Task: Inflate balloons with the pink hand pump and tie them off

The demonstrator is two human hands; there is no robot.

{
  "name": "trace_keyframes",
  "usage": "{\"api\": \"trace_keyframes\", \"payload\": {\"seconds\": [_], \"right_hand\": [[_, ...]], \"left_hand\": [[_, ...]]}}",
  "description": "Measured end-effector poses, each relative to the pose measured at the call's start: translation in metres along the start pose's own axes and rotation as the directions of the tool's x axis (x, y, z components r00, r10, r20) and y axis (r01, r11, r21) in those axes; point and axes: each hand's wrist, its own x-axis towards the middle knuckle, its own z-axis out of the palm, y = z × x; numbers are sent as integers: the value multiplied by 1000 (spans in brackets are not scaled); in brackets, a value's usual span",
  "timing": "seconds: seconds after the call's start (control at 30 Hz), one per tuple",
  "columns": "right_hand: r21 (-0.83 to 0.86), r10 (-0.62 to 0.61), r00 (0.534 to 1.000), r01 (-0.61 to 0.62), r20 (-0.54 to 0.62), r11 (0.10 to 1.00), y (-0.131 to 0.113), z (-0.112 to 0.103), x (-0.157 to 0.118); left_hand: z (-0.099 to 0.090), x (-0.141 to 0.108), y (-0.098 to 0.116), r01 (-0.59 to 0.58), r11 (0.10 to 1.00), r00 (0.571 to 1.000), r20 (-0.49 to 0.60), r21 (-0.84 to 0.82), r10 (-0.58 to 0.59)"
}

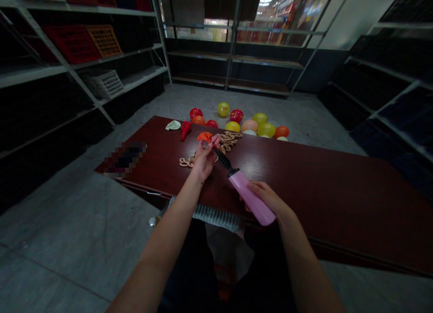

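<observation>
My left hand [205, 158] pinches the neck of a limp orange balloon [204, 136] at the black nozzle [223, 160] of a hand pump. The fingers partly cover where balloon and nozzle meet. Wrapped round the pump's pink body [253, 199] is my right hand [264, 196]. The pump slants from lower right to upper left above the dark red table [291, 168]. Tan ring-shaped pieces [229, 140] lie in a pile behind my left hand, with more beside it. A flat red balloon [185, 130] and a pale one [173, 125] rest near the far edge.
Several inflated balloons [266, 129] in yellow, red, orange and white sit on the floor past the table. A blurred-out dark object [126, 159] lies at the table's left end. Metal shelves [135, 80] with crates stand left, others behind and right. Clear ribbed plastic [216, 217] is below the near edge.
</observation>
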Motion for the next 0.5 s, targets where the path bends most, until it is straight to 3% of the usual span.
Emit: {"api": "trace_keyframes", "payload": {"seconds": [0.2,0.5], "right_hand": [[-21,-13,1000,13,-3,1000,-1,1,-2],[-31,-51,997,49,-53,998,11,0,0]], "left_hand": [[4,-4,-1,16,999,1000,-23,28,-15],[2,-2,-5,158,987,985,-76,16,-157]]}}
